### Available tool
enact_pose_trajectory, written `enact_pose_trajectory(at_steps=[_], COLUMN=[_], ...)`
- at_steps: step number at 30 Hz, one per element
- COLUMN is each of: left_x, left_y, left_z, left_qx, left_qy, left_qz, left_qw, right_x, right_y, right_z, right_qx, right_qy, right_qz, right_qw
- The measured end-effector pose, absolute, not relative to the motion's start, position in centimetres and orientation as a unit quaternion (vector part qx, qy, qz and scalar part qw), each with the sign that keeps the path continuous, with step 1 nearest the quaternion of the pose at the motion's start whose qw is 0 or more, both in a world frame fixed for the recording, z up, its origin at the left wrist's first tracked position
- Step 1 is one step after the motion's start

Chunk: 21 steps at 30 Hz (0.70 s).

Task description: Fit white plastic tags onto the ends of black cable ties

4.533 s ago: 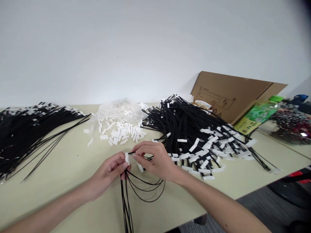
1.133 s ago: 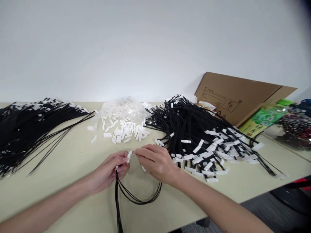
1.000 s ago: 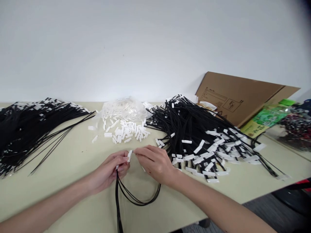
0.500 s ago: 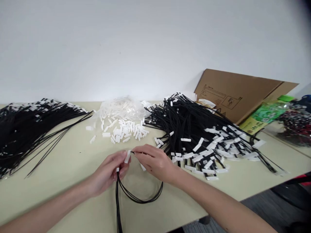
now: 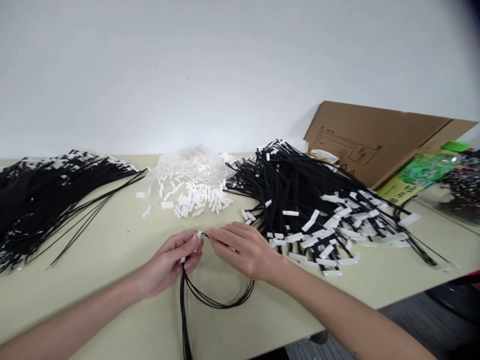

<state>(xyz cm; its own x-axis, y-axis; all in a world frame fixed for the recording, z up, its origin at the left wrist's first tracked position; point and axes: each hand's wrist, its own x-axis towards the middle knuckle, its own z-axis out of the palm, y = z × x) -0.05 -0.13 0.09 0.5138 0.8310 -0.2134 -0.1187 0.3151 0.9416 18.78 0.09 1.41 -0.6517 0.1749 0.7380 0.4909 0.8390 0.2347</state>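
A small white connector housing [image 5: 199, 242] is pinched between the thumb and fingers of the left hand [image 5: 180, 257], tilted, with its upper end left exposed, just above the table near the middle of the view. By the fingertips of the right hand [image 5: 240, 248], which are brought together just beside it, thin black wires [image 5: 224, 306] are gripped close to the housing; how many are pinched there cannot be told. The housing is judged to be very light, stiff and rather smooth, so it is best held by its long sides, with the wire end left uncovered. The wires are judged to be light and springy, easily bent and prone to slip or buckle if pushed from far back; they are better taken near their tips. Below the hands, the wires are hung in a loose loop and a straight tail, and a smaller white piece [image 5: 182, 259] is seen at the lower edge of the left hand. Farther out, loose white connectors [image 5: 202, 197] are scattered on the table [image 5: 127, 320] before a clear plastic bag [image 5: 191, 162], flanked by a left cable pile [image 5: 41, 200] and a right cable pile [image 5: 287, 187], beyond which a flattened cardboard box [image 5: 378, 132] is leaned against the wall.
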Motion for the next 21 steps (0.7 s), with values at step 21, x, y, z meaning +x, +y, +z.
enact_pose_trajectory(at_steps=[21], left_x=[0.0], left_y=[-0.1], left_z=[0.1], left_qx=[0.483], left_qy=[0.354], left_qz=[0.327], left_qw=[0.731], right_x=[18.5], right_y=[-0.2], right_z=[0.6], right_qx=[-0.244], right_qy=[-0.881], right_qz=[-0.188], right_qw=[0.358])
